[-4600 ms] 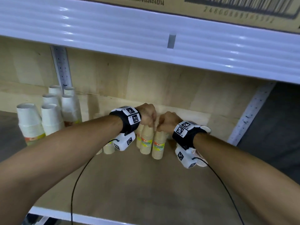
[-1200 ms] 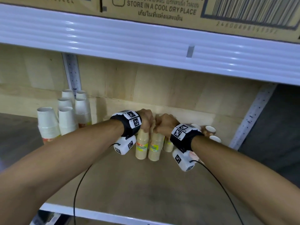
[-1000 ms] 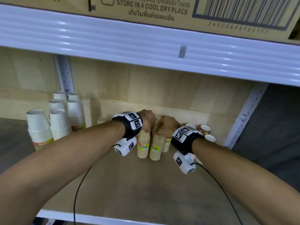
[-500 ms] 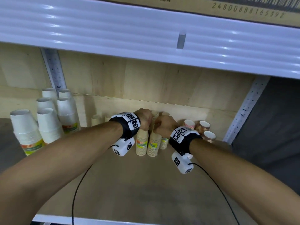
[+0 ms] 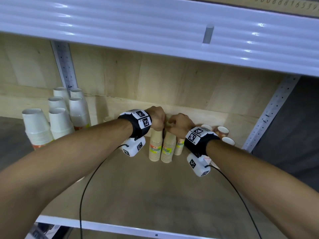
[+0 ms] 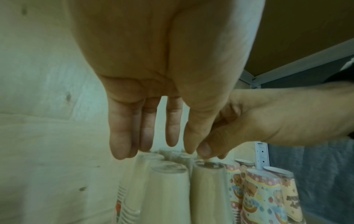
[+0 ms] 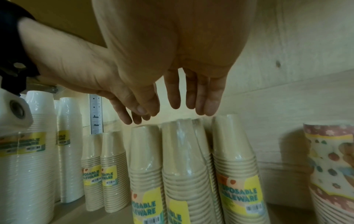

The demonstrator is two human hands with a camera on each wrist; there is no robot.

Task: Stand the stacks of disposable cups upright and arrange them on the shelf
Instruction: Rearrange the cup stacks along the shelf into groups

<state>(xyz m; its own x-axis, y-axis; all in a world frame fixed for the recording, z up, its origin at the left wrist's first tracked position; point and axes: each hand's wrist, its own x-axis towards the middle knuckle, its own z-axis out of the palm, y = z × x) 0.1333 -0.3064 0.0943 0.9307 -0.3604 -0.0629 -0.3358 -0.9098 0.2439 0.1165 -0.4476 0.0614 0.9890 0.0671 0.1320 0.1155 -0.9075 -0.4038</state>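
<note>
Left hand (image 5: 158, 120) and right hand (image 5: 178, 125) meet knuckle to knuckle over the kraft stacks (image 5: 167, 147) at the back of the shelf (image 5: 138, 187), stacks upright, long axes vertical, directly beneath both hands; whether either grips can't be told from up here. White stacks (image 5: 59, 121) stand well to the left, patterned stacks (image 5: 222, 132) just right. Over to the left wrist: fingers (image 6: 122, 136) hang straight, tips at the wrapped tops, holding nothing, the right hand's tips touching the next top. Right wrist now: fingers (image 7: 208, 100) straight and relaxed too, hovering just above the kraft tops (image 7: 191, 122), which lean together slightly. Both hands equally near, so I'd guess a nudge straightens them.
</note>
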